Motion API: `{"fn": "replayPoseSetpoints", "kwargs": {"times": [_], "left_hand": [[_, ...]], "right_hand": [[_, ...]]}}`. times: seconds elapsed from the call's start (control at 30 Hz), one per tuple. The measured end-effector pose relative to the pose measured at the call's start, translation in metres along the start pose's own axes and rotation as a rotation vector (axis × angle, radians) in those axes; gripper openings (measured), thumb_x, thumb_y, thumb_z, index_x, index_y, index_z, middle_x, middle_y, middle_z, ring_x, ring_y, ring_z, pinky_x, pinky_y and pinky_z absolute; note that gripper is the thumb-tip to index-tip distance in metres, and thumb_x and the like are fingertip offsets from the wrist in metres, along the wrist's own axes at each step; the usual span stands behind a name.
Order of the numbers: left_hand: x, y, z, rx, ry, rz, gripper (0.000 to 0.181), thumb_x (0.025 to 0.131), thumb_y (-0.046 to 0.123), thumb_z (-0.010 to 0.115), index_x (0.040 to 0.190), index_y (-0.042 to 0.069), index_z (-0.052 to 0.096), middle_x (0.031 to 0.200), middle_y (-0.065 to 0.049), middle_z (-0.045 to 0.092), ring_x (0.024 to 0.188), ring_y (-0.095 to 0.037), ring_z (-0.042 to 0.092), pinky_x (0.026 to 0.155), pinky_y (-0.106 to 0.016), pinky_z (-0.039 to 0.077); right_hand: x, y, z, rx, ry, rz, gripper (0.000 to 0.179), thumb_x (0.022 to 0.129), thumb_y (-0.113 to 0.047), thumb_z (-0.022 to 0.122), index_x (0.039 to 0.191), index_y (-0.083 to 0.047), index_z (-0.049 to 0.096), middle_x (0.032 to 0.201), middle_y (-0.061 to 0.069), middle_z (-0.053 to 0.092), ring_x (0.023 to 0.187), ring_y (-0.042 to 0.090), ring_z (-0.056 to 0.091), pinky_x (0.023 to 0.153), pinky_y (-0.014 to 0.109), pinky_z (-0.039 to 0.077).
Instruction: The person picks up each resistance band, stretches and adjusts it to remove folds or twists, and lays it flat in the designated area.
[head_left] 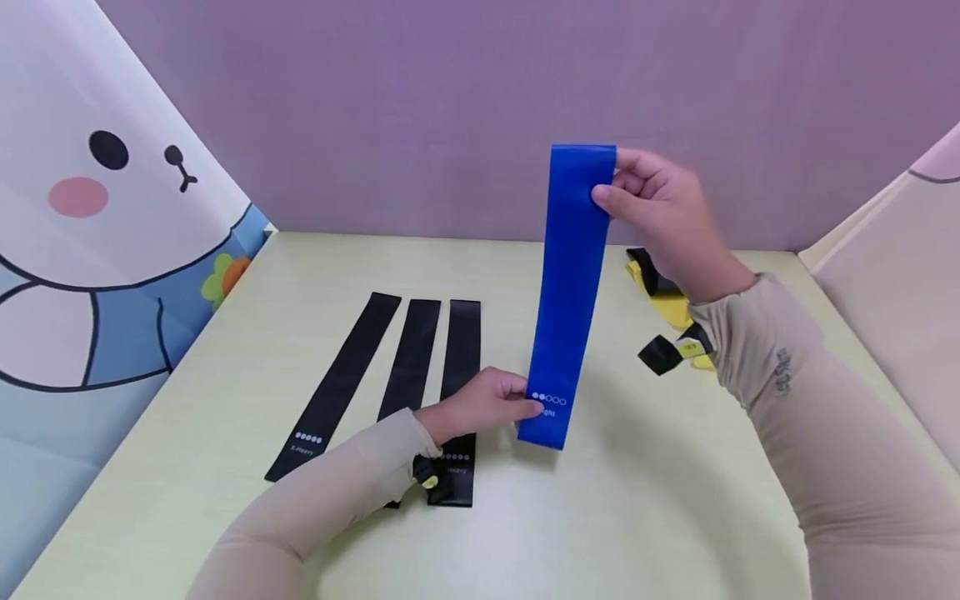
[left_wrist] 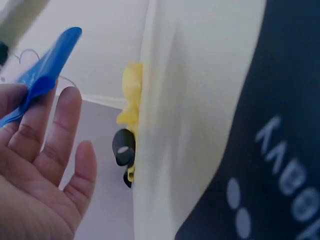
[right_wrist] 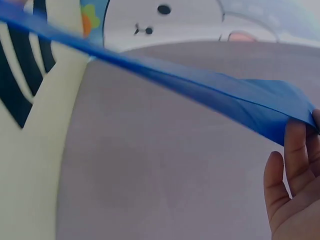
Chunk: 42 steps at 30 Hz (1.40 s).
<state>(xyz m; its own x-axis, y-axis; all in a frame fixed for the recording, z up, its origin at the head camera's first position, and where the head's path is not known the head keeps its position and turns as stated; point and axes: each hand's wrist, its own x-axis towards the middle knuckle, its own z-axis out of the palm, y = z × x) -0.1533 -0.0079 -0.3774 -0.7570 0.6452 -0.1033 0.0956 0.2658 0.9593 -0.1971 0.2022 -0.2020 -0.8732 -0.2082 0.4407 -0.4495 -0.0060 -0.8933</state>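
Note:
A blue resistance band (head_left: 573,275) hangs almost upright above the table, printed near its lower end with dots and a partly covered word. My right hand (head_left: 660,208) pinches its top end between thumb and fingers. Lower down, my left hand (head_left: 483,404) pinches the band's bottom end with the thumb across the print. In the left wrist view the blue band (left_wrist: 55,62) lies between thumb and forefinger, the other fingers spread. The right wrist view has the band (right_wrist: 200,92) stretching away from the fingers.
Three black bands lie side by side on the table: a left one (head_left: 337,383), a middle one (head_left: 411,358) and a right one (head_left: 461,342), partly behind my left arm. Yellow and black bands (head_left: 667,304) lie bunched at the back right, partly hidden by my right wrist.

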Motion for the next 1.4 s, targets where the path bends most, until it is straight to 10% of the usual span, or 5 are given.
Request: {"fn": "replayPoseSetpoints", "kwargs": {"times": [0.4, 0.63, 1.0, 1.4], "left_hand": [[-0.028, -0.002, 0.002, 0.011, -0.076, -0.124, 0.016, 0.091, 0.007, 0.063, 0.078, -0.003, 0.065, 0.062, -0.011, 0.065, 0.054, -0.016, 0.061, 0.053, -0.022, 0.043], [-0.038, -0.009, 0.003, -0.038, -0.043, -0.215, 0.019, 0.091, 0.008, 0.062, 0.075, -0.003, 0.064, 0.075, -0.010, 0.071, 0.050, -0.013, 0.059, 0.056, -0.024, 0.048], [-0.042, -0.005, 0.005, 0.155, -0.063, -0.277, 0.022, 0.086, 0.011, 0.069, 0.066, 0.002, 0.065, 0.064, -0.002, 0.068, 0.046, -0.011, 0.057, 0.046, -0.022, 0.039], [-0.040, -0.007, 0.013, 0.156, -0.181, -0.325, 0.028, 0.089, 0.014, 0.065, 0.064, 0.003, 0.067, 0.061, -0.002, 0.067, 0.044, -0.008, 0.053, 0.042, -0.020, 0.035]], "right_hand": [[0.018, 0.062, -0.020, -0.298, -0.009, 0.322, 0.035, 0.096, -0.018, 0.059, 0.126, -0.001, 0.058, 0.086, -0.002, 0.064, 0.083, 0.014, 0.062, 0.079, 0.024, 0.050], [0.021, 0.105, -0.005, -0.345, -0.026, 0.346, 0.030, 0.096, -0.012, 0.058, 0.124, 0.001, 0.059, 0.087, 0.002, 0.058, 0.083, 0.017, 0.057, 0.075, 0.027, 0.046], [0.019, 0.147, 0.008, -0.399, -0.123, 0.435, 0.045, 0.096, 0.002, 0.051, 0.140, 0.003, 0.044, 0.113, 0.022, 0.056, 0.100, 0.032, 0.057, 0.090, 0.042, 0.047], [0.002, 0.176, 0.018, -0.507, -0.142, 0.502, 0.051, 0.092, 0.002, 0.052, 0.141, 0.008, 0.038, 0.115, 0.026, 0.058, 0.101, 0.037, 0.062, 0.090, 0.044, 0.048]]}}
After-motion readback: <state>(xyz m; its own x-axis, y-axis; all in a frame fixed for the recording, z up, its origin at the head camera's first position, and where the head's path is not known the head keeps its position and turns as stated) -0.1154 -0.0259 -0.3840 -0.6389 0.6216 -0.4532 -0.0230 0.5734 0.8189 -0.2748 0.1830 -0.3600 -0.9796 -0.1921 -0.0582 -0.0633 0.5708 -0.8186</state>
